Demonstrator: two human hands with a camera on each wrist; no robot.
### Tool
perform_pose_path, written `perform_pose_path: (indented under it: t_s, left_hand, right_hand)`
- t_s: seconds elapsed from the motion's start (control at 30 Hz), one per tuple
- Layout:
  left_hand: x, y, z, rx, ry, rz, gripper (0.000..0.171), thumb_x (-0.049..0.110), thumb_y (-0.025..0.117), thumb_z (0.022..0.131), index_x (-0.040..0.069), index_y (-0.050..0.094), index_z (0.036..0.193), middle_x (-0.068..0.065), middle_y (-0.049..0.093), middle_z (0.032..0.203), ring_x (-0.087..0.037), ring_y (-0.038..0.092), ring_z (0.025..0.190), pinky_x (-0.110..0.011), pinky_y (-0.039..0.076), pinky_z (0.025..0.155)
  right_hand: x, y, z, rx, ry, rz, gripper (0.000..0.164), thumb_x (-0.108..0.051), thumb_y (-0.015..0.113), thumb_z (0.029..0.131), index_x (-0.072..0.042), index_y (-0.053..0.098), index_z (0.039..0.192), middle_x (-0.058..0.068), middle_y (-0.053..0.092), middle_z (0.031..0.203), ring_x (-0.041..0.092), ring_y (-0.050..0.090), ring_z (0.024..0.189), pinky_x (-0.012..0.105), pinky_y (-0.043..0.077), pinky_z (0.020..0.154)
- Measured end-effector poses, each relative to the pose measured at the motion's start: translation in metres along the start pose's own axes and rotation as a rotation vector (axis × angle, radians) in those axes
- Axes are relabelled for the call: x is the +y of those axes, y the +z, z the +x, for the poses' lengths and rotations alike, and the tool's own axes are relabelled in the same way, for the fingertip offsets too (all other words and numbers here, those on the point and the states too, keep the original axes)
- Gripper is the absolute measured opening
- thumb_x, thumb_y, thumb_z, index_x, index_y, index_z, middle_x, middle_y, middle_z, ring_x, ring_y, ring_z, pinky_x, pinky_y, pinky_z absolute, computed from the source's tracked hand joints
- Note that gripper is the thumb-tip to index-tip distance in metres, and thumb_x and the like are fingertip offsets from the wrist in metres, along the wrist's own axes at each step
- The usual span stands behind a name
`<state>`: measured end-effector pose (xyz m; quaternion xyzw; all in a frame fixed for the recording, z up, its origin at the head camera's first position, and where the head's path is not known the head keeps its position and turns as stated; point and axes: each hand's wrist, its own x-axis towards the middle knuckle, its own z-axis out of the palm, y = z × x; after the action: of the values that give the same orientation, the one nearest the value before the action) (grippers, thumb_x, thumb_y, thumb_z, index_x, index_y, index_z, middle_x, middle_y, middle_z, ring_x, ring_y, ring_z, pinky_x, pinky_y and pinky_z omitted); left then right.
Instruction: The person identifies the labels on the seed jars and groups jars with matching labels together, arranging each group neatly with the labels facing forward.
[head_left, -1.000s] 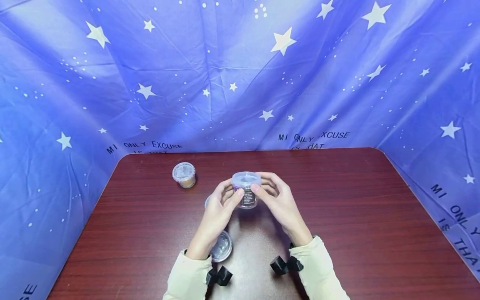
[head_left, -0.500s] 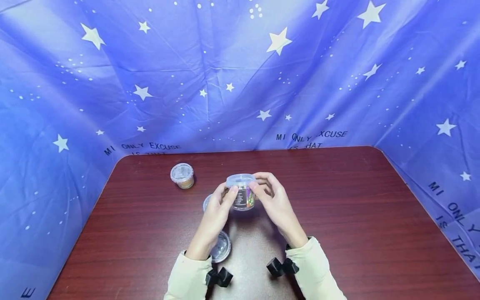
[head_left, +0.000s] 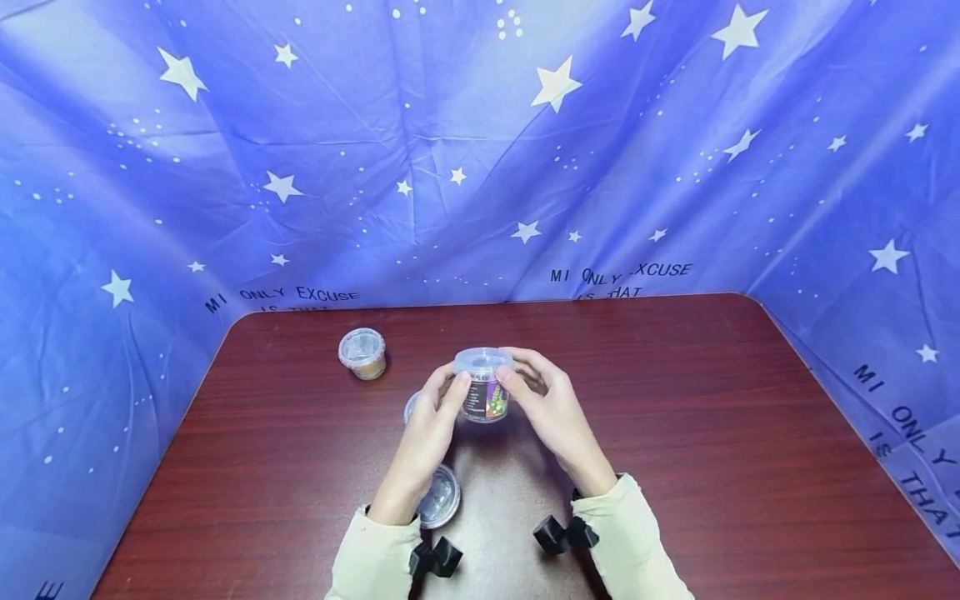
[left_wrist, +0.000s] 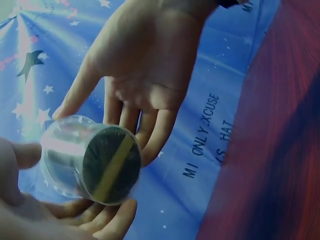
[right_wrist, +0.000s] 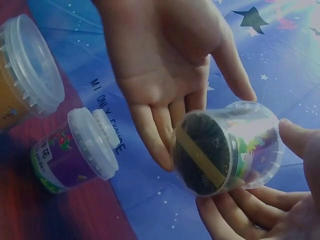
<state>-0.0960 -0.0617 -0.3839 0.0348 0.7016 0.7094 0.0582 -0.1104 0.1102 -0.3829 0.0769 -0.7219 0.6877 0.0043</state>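
Between both hands, above the table, is a small clear plastic tub (head_left: 477, 403) with a translucent lid (head_left: 483, 359). A black label with a purple and green part wraps its side. My left hand (head_left: 429, 421) grips it from the left, thumb in front. My right hand (head_left: 553, 408) holds the other side, its thumb near the lid's rim. In the left wrist view the tub's base (left_wrist: 112, 165) looks dark with a yellowish strip across it. The same dark base (right_wrist: 202, 152) shows in the right wrist view.
A lidded tub (head_left: 363, 355) stands at the back left of the brown table (head_left: 675, 400). Another tub (head_left: 441, 497) is beside my left forearm. A third (head_left: 410, 406) is mostly hidden behind my left hand. A star-printed blue cloth (head_left: 450, 100) hangs behind.
The held tub has turned between the hands, so the coloured part of its label now faces the head camera. It has shifted slightly left. Both hands still hold it.
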Motion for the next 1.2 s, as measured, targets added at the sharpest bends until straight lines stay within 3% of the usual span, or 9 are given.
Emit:
perform_pose_path:
  t_s: [0.1,0.23,0.5,0.77,1.1,1.2]
  left_hand:
    - [0.001,0.004,-0.001,0.056,0.013,0.039,0.047,0.03,0.048,0.105,0.0,0.044,0.142,-0.017,0.056,0.132,-0.024,0.054,0.12,-0.04,0.042,0.103]
    - [0.003,0.009,-0.003,0.067,0.042,0.044,0.049,0.028,0.052,0.104,-0.002,0.043,0.141,-0.019,0.058,0.13,-0.025,0.056,0.119,-0.04,0.045,0.103]
    - [0.0,0.008,0.0,0.049,0.045,0.023,0.049,0.027,0.057,0.102,-0.003,0.044,0.138,-0.02,0.061,0.125,-0.023,0.06,0.113,-0.033,0.048,0.098]
    - [0.004,-0.001,-0.001,-0.019,0.024,-0.01,0.044,0.033,0.048,0.105,0.0,0.052,0.133,-0.015,0.063,0.12,-0.014,0.058,0.108,-0.033,0.044,0.101]
    - [0.005,-0.004,-0.002,-0.09,0.022,-0.059,0.046,0.036,0.044,0.106,0.001,0.052,0.135,-0.017,0.067,0.116,-0.017,0.064,0.105,-0.032,0.044,0.102]
    - [0.005,-0.003,-0.002,-0.013,0.021,-0.023,0.048,0.037,0.047,0.105,0.002,0.053,0.137,-0.017,0.065,0.122,-0.018,0.062,0.11,-0.035,0.044,0.103]
  right_hand:
    - [0.001,0.002,0.001,0.049,-0.018,-0.032,0.034,-0.024,0.07,0.093,-0.012,0.064,0.125,0.01,0.069,0.113,0.018,0.064,0.103,0.026,0.053,0.089]
    - [0.002,0.005,0.0,0.09,-0.024,-0.035,0.034,-0.023,0.074,0.09,-0.013,0.065,0.121,0.008,0.069,0.108,0.02,0.064,0.099,0.026,0.054,0.083]
    - [0.002,0.009,-0.002,0.09,-0.012,-0.026,0.035,-0.02,0.075,0.089,-0.01,0.062,0.121,0.008,0.068,0.103,0.024,0.064,0.094,0.028,0.055,0.079]
    - [0.0,0.005,0.0,0.067,-0.045,0.015,0.028,-0.016,0.064,0.097,-0.003,0.063,0.121,0.014,0.066,0.106,0.011,0.064,0.085,0.029,0.057,0.079]
    - [-0.002,0.002,-0.003,-0.033,-0.017,-0.024,0.034,-0.024,0.06,0.1,-0.009,0.061,0.131,0.012,0.067,0.121,0.013,0.064,0.108,0.025,0.054,0.089]
    - [-0.002,0.004,-0.003,-0.003,-0.03,-0.037,0.033,-0.022,0.064,0.098,-0.01,0.063,0.129,0.011,0.067,0.119,0.016,0.063,0.106,0.024,0.053,0.087]
